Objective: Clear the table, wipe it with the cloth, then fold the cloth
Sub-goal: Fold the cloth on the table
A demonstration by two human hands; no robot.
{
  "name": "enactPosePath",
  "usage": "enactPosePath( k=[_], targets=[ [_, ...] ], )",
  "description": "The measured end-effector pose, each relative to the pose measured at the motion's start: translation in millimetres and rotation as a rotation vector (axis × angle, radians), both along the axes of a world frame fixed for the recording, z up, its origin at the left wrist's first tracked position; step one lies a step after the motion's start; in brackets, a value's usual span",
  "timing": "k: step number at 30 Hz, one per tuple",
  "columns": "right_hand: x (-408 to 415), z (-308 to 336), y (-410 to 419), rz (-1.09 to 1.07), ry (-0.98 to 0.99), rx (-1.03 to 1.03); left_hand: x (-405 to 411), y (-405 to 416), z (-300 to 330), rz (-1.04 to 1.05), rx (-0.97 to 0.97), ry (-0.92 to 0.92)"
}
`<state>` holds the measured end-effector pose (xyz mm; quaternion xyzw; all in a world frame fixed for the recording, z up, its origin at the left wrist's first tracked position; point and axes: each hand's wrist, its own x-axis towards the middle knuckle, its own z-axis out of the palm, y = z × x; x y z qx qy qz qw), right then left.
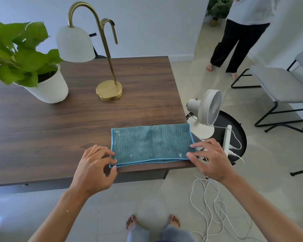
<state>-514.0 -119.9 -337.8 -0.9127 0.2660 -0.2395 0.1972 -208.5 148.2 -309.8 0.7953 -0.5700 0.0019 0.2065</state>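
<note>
A teal ribbed cloth (151, 143), folded in half into a long rectangle, lies at the near right corner of the dark wooden table (63, 126). My left hand (94, 169) pinches the cloth's near left corner between thumb and fingers. At the cloth's right end, my right hand (211, 158) has its fingertips on the near right corner, the fingers curled over the edge. The cloth's folded layers show along the near edge.
A potted green plant in a white pot (49, 88) and a brass lamp (108, 90) stand on the table's far part. A white fan (205, 110) sits on a black round stool (234, 133) beside the table. White cables (210, 206) trail on the floor. A person (238, 37) stands near a grey chair (283, 84).
</note>
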Motion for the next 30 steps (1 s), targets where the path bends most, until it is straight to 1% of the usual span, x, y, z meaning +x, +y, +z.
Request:
enactPosePath(
  k=[3, 5, 8, 10, 12, 15, 17, 22, 25, 30],
  targets=[
    [18, 12, -14, -0.054, -0.049, -0.013, -16, -28, 9, 0.023, 0.014, -0.009],
    [31, 23, -28, -0.093, -0.025, 0.005, -33, -54, 14, -0.034, -0.004, -0.002],
    [50, 33, -51, -0.159, 0.108, 0.106, -68, -96, 18, -0.149, -0.004, 0.034],
    [61, 37, -64, -0.155, 0.223, 0.162, -94, -121, 17, -0.233, 0.027, 0.026],
    [69, 39, -74, -0.145, 0.277, 0.197, -120, -143, 15, -0.316, 0.078, -0.004],
    [77, 40, -80, -0.150, 0.370, 0.287, -150, -168, 8, -0.348, 0.153, -0.067],
    [80, 37, -81, -0.149, 0.404, 0.357, -164, -177, 3, -0.343, 0.166, -0.093],
    [81, 31, -84, -0.140, 0.363, 0.458, -171, -182, 0, -0.413, 0.107, -0.117],
    [79, 31, -88, -0.143, 0.322, 0.502, -168, -182, 0, -0.402, 0.111, -0.114],
    [80, 30, -89, -0.179, 0.281, 0.525, -170, -181, 7, -0.320, 0.077, 0.001]
  ],
)
